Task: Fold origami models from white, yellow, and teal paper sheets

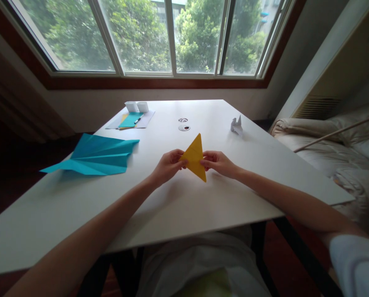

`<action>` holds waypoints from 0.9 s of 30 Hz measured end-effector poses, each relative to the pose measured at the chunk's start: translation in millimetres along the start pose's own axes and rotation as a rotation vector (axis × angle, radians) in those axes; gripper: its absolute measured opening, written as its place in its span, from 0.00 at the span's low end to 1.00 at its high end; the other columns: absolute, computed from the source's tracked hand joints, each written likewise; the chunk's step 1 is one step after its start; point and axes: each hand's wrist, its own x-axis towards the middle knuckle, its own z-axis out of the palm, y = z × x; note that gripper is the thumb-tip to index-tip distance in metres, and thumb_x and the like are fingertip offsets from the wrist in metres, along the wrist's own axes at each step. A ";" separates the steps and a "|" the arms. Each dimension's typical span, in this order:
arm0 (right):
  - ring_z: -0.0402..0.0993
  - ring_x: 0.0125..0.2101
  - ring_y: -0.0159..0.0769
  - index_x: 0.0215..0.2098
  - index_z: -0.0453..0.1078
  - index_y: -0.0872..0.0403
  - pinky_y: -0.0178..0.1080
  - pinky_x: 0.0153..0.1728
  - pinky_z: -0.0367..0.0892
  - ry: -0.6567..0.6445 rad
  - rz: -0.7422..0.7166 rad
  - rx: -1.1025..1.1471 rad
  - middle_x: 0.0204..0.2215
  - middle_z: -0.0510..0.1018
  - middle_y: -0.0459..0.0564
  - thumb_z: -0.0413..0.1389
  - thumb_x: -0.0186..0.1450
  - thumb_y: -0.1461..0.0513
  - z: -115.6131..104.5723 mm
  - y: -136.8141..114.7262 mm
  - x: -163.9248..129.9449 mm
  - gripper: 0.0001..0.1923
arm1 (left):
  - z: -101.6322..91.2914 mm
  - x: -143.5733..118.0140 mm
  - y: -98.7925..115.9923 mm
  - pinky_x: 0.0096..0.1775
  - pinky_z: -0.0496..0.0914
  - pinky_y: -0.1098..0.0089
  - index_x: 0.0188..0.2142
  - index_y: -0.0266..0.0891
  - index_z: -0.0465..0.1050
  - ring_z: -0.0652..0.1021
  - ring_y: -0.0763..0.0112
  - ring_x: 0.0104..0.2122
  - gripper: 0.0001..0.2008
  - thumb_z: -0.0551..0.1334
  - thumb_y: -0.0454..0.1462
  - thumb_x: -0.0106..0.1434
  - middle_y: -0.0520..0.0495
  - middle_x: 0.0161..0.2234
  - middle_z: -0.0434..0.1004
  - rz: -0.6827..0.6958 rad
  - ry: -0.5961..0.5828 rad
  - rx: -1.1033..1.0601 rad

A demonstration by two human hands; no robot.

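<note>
Yellow folded paper triangle [195, 159], creased, pinched at opposite edges in left hand [167, 165] and right hand [218, 162] grips

Folded paper [194, 159] between my fingers: plain yellow, no pattern. Large paper plane [94, 156] on desk [187, 206]: bright turquoise blue. Desk: plain white. Small origami crane [236, 125]: white. Sheet [130, 120] at far edge: teal, over pale paper. Two cups [137, 107]: white. Window frame [159, 82]: dark reddish brown.

Bare forearms; short pale-blue sleeve [356, 264] on right arm; light-grey garment [197, 260] over lap.
</note>
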 end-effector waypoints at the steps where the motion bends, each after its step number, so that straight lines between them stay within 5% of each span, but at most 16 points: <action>1: 0.72 0.29 0.30 0.40 0.70 0.56 0.33 0.28 0.67 0.003 0.005 0.010 0.30 0.77 0.47 0.58 0.56 0.54 -0.1 0.9 0.2 0.17 | 0.0 -0.3 0.8 0.26 0.65 0.72 0.31 0.34 0.68 0.71 0.75 0.24 0.12 0.64 0.41 0.51 0.49 0.25 0.73 0.002 -0.001 0.006; 6: 0.74 0.29 0.32 0.41 0.70 0.56 0.36 0.30 0.69 0.039 0.028 0.079 0.32 0.78 0.49 0.60 0.54 0.54 0.5 1.1 1.3 0.20 | -1.2 0.1 -1.3 0.29 0.68 0.69 0.33 0.34 0.69 0.73 0.71 0.27 0.12 0.62 0.42 0.53 0.48 0.28 0.74 0.059 0.010 0.111; 11: 0.74 0.28 0.33 0.39 0.70 0.56 0.37 0.30 0.71 0.177 0.060 0.109 0.30 0.79 0.49 0.61 0.53 0.54 1.9 -1.2 2.6 0.19 | 2.9 -7.0 4.4 0.34 0.69 0.65 0.41 0.38 0.67 0.72 0.68 0.34 0.13 0.60 0.35 0.55 0.45 0.37 0.70 0.329 0.347 0.631; 13: 0.75 0.29 0.33 0.38 0.70 0.55 0.37 0.30 0.71 0.206 0.052 0.100 0.30 0.79 0.49 0.61 0.53 0.54 2.4 -0.8 2.7 0.19 | 6.4 -10.9 8.4 0.36 0.70 0.66 0.38 0.39 0.69 0.71 0.70 0.33 0.09 0.57 0.33 0.56 0.47 0.35 0.70 0.414 0.331 0.714; 17: 0.75 0.29 0.34 0.39 0.70 0.55 0.38 0.30 0.72 0.207 0.004 0.058 0.33 0.79 0.50 0.61 0.52 0.54 4.6 -0.1 1.4 0.19 | 13.3 -13.7 9.0 0.34 0.70 0.68 0.40 0.38 0.70 0.72 0.72 0.30 0.10 0.55 0.32 0.58 0.47 0.35 0.73 0.443 0.199 0.655; 22: 0.76 0.32 0.35 0.40 0.70 0.55 0.39 0.32 0.72 0.113 -0.055 0.096 0.35 0.78 0.50 0.61 0.53 0.55 8.6 -1.8 -0.8 0.19 | 17.5 -10.8 3.7 0.31 0.73 0.70 0.46 0.38 0.65 0.75 0.71 0.32 0.14 0.56 0.38 0.60 0.43 0.41 0.72 0.235 0.117 0.360; 27: 0.76 0.35 0.36 0.40 0.70 0.54 0.42 0.39 0.72 0.084 -0.105 0.072 0.40 0.76 0.50 0.62 0.53 0.56 11.9 -2.6 -2.9 0.18 | 19.2 -10.2 3.0 0.35 0.74 0.67 0.46 0.38 0.65 0.77 0.68 0.35 0.17 0.59 0.42 0.59 0.44 0.42 0.71 0.174 0.054 0.146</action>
